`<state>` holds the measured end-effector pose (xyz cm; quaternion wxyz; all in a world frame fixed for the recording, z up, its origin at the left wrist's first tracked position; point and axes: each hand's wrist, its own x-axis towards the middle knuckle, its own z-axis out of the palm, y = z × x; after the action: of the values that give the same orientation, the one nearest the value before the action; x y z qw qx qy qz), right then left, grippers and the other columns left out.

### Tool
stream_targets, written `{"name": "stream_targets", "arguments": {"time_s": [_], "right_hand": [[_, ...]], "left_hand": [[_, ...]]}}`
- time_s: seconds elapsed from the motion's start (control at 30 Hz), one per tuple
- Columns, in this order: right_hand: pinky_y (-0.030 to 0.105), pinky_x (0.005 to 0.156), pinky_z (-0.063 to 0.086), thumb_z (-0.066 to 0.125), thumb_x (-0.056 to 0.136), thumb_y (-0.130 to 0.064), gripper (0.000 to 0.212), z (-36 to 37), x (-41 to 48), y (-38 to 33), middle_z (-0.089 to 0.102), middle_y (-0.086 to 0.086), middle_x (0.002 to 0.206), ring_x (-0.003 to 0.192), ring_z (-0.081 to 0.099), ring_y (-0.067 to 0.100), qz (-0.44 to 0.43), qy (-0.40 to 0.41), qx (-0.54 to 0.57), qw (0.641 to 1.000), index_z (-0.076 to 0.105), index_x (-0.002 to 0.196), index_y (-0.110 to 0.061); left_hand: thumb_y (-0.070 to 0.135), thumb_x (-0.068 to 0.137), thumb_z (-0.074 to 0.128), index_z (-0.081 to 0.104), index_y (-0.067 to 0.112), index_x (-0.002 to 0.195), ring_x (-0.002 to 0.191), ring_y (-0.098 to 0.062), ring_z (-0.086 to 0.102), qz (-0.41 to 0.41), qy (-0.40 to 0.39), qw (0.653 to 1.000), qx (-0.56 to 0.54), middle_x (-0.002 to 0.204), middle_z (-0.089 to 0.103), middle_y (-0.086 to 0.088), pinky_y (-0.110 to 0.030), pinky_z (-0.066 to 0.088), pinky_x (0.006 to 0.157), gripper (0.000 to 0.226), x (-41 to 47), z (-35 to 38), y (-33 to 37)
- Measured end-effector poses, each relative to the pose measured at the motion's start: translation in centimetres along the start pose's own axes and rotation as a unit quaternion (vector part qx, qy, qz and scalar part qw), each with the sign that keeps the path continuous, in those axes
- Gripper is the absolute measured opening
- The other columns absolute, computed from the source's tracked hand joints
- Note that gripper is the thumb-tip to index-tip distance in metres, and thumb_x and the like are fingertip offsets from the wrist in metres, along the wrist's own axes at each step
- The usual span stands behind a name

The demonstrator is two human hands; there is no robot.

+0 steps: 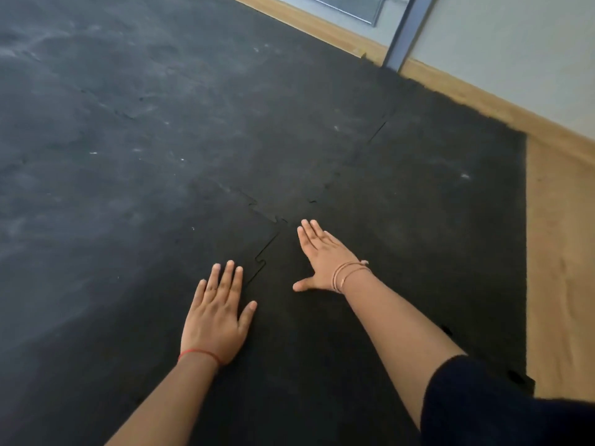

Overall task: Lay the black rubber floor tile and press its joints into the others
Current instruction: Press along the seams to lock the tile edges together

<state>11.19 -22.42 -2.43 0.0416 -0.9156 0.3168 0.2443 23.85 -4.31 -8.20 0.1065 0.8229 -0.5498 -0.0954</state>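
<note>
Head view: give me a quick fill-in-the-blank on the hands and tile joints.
1. Both hands lie ____ on the black rubber tiles, palms down.
2. The left hand has a ____ thread at its wrist.
3. The open puzzle-shaped seam runs ____ the two hands.
4. The right hand reaches ____ forward than the left.

Missing: flat; red; between; farther

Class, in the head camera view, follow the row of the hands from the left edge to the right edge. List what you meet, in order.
Dusty older tiles → left hand → jigsaw joint → right hand → black rubber floor tile → bare wooden floor.
</note>
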Motion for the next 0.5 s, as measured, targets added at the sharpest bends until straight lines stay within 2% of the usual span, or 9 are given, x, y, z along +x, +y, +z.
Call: {"name": "stream_targets", "arguments": {"time_s": [0.03, 0.13, 0.2, 0.3, 0.37, 0.4, 0.43, 0.5], "right_hand": [[0.036, 0.119, -0.002, 0.057, 0.074, -0.067, 0.118, -0.8, 1.0, 0.2, -0.021, 0.008, 0.156, 0.143, -0.019, 0.021, -0.009, -0.028, -0.017, 0.999, -0.016, 0.146, -0.008], [0.038, 0.119, -0.002, 0.07, 0.06, -0.066, 0.135, -2.2, 3.2, 0.0, -0.016, 0.009, 0.157, 0.144, -0.017, 0.022, -0.001, -0.098, -0.059, 0.993, -0.014, 0.146, -0.006], [0.038, 0.119, -0.002, 0.073, 0.058, -0.065, 0.137, -2.6, 3.9, -0.9, -0.013, 0.013, 0.157, 0.144, -0.015, 0.025, 0.012, -0.113, -0.101, 0.988, -0.011, 0.146, -0.003], [0.041, 0.119, -0.001, 0.075, 0.062, -0.059, 0.129, -3.0, 4.2, -2.1, -0.008, 0.017, 0.157, 0.144, -0.014, 0.03, 0.02, -0.125, -0.154, 0.98, -0.002, 0.147, 0.0], [0.041, 0.119, -0.001, 0.078, 0.061, -0.056, 0.129, -3.0, 4.1, -1.9, -0.01, 0.014, 0.158, 0.144, -0.016, 0.029, 0.031, -0.118, -0.128, 0.984, -0.003, 0.147, -0.002], [0.041, 0.119, -0.001, 0.079, 0.06, -0.055, 0.132, -3.0, 3.9, -1.6, -0.012, 0.011, 0.158, 0.144, -0.018, 0.027, 0.04, -0.113, -0.092, 0.989, -0.007, 0.147, -0.005], [0.041, 0.118, -0.001, 0.079, 0.059, -0.054, 0.133, -2.9, 3.6, -1.3, -0.014, 0.006, 0.158, 0.143, -0.019, 0.025, 0.05, -0.106, -0.051, 0.992, -0.01, 0.147, -0.009], [0.04, 0.117, -0.001, 0.078, 0.061, -0.054, 0.13, -2.2, 2.5, -0.8, -0.016, 0.0, 0.158, 0.143, -0.021, 0.022, 0.073, -0.083, 0.011, 0.994, -0.01, 0.148, -0.013]], "left_hand": [[0.057, 0.08, -0.002, -0.004, 0.015, 0.141, 0.139, -0.016, -0.011, 0.0, 0.005, 1.0, 0.016, 0.152, -0.005, 0.002, -0.028, -0.012, 0.11, 0.075, 0.1, 0.1, 0.1], [0.051, 0.09, 0.017, 0.03, 0.007, 0.14, 0.138, -0.023, 0.02, 0.0, -0.007, 0.999, 0.04, 0.148, 0.029, -0.007, -0.03, -0.003, 0.11, 0.068, 0.2, 0.4, -0.2], [0.049, 0.093, 0.013, 0.035, 0.005, 0.138, 0.138, -0.022, 0.019, 0.003, -0.026, 0.999, 0.041, 0.146, 0.033, -0.008, -0.031, -0.001, 0.11, 0.067, 0.4, 0.4, -0.3], [0.047, 0.093, 0.01, 0.032, 0.0, 0.137, 0.141, -0.022, 0.005, 0.016, -0.037, 0.999, 0.028, 0.146, 0.031, -0.012, -0.032, 0.0, 0.111, 0.068, 0.6, 0.4, -0.5], [0.046, 0.093, 0.008, 0.035, -0.004, 0.134, 0.141, -0.025, 0.008, 0.033, -0.058, 0.997, 0.035, 0.144, 0.033, -0.017, -0.032, -0.001, 0.111, 0.07, 1.3, 0.1, -0.4], [0.047, 0.092, 0.004, 0.032, -0.004, 0.135, 0.142, -0.026, 0.011, 0.037, -0.054, 0.997, 0.035, 0.146, 0.03, -0.019, -0.03, -0.004, 0.111, 0.073, 1.8, -0.2, -0.1], [0.051, 0.089, -0.002, 0.022, -0.002, 0.139, 0.142, -0.026, 0.005, 0.048, -0.04, 0.998, 0.032, 0.15, 0.019, -0.017, -0.028, -0.01, 0.11, 0.076, 2.5, -0.2, 0.3], [0.054, 0.074, -0.015, -0.007, 0.005, 0.142, 0.136, -0.018, -0.019, 0.05, -0.02, 0.998, 0.022, 0.151, -0.015, -0.008, -0.027, -0.02, 0.109, 0.084, 4.4, 0.1, 1.1]]}}
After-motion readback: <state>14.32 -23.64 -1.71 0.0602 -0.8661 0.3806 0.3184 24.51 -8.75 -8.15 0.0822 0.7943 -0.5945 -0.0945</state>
